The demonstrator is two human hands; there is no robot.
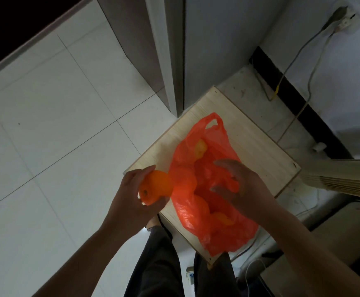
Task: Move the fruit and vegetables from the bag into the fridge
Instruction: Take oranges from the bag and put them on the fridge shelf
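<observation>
An orange-red plastic bag [198,213] lies open on a small light wooden table [258,138]. Several orange and yellow fruits show through it, one near its top [200,148] and one low down [223,218]. My left hand [129,200] grips an orange [156,187] at the bag's left edge, over the table's corner. My right hand [241,187] reaches into the bag's mouth with spread, curved fingers; whether it holds anything is hidden. The grey fridge [217,46] stands closed behind the table.
White floor tiles [57,125] spread to the left. Cables [290,67] hang from a wall socket [344,20] at the upper right. A ribbed beige appliance [346,176] stands right of the table. My dark trouser legs are below.
</observation>
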